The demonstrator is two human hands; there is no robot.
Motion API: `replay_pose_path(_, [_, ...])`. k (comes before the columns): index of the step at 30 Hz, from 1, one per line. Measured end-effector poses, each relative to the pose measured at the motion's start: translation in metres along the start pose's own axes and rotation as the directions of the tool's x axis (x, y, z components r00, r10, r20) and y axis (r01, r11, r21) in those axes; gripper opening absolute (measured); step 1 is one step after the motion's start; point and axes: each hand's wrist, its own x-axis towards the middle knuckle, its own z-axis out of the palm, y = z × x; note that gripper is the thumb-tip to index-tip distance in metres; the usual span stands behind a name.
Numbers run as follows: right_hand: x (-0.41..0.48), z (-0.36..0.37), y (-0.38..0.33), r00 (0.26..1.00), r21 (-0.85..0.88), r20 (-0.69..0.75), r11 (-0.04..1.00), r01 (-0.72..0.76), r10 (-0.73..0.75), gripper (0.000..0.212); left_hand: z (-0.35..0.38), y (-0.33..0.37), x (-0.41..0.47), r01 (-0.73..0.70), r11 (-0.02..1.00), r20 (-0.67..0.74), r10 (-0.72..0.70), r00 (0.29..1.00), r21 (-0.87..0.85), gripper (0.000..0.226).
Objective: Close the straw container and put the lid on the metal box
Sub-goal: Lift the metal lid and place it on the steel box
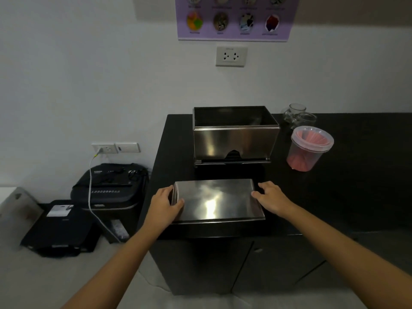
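A shiny metal lid (217,199) lies flat near the front edge of the black cabinet top (345,186). My left hand (166,202) grips its left end, thumb on top. My right hand (270,197) touches its right end with the fingers spread along the edge. Behind the lid stands the open metal box (234,139), its top uncovered. To the right of the box stands a clear plastic straw container (308,148) with pink straws inside and a clear lid sitting on its top.
Two clear glasses (297,113) stand at the back beside the wall. On the floor to the left sit a black paper shredder (110,188) with a white cable and a black bag (59,228). Cabinet doors are below the top.
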Motion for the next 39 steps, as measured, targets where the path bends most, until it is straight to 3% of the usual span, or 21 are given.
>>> replay_pose_path(4, [-0.003,0.008,0.0,0.999,-0.001,0.027,1.0,-0.03,0.03,0.051,0.007,0.0,0.0,0.168,0.969,0.08,-0.185,0.979,0.179,0.074])
replay_pose_path(11, [0.0,0.018,0.006,0.997,-0.043,-0.009,0.996,-0.074,0.074,0.051,0.014,0.001,0.0,0.181,0.952,0.08,-0.206,0.975,0.249,0.065])
replay_pose_path(17, [0.005,0.026,0.001,0.992,0.081,-0.067,0.992,-0.099,0.105,0.053,0.02,0.008,0.007,0.217,0.946,0.078,-0.242,0.967,0.242,0.063])
replay_pose_path(22, [0.008,0.024,-0.005,0.981,0.246,-0.063,0.955,-0.165,0.186,0.054,0.02,0.009,0.01,0.167,0.946,0.046,-0.187,0.981,0.279,0.067])
replay_pose_path(33, [0.011,0.03,-0.018,0.97,0.321,-0.111,0.931,-0.173,0.218,0.037,0.019,0.001,0.019,0.174,0.956,0.055,-0.192,0.98,0.234,0.067])
replay_pose_path(39, [0.008,0.03,-0.023,0.968,0.304,-0.171,0.945,-0.125,0.183,0.045,0.012,0.0,0.019,0.224,0.962,0.061,-0.236,0.97,0.157,0.064])
